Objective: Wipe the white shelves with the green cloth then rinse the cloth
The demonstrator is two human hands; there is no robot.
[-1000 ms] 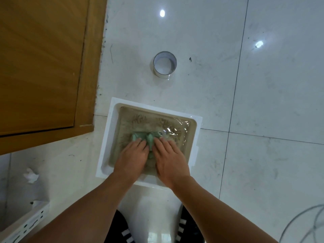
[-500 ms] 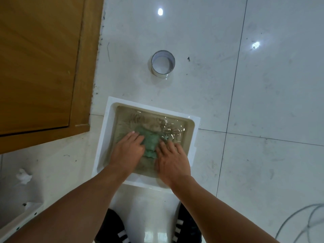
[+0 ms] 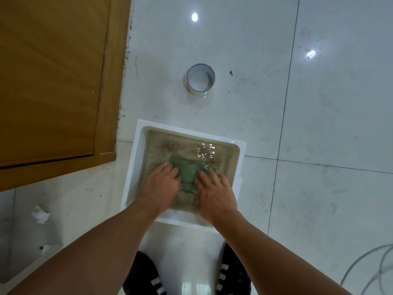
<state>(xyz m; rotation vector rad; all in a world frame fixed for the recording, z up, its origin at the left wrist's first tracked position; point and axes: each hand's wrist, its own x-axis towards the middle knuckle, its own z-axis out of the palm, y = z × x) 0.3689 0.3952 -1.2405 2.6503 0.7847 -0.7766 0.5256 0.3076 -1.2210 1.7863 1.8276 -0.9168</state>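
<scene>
A white rectangular basin (image 3: 136,158) sits on the tiled floor, filled with murky water. The green cloth (image 3: 188,174) lies under the water in the middle of it. My left hand (image 3: 161,184) presses on the cloth's left side, fingers spread flat. On the cloth's right side rests my right hand (image 3: 214,192), fingers also spread and flat. Both hands are partly in the water. The white shelves are not in view.
A wooden door (image 3: 53,81) fills the upper left. A roll of tape (image 3: 201,81) stands on the floor beyond the basin. Crumpled white paper (image 3: 40,213) lies at left. My black shoes (image 3: 144,275) are below the basin. A cable (image 3: 370,267) curls at lower right.
My hands have moved apart on the cloth, which was bunched between the fingertips and now lies spread wider between them. The camera has shifted slightly.
</scene>
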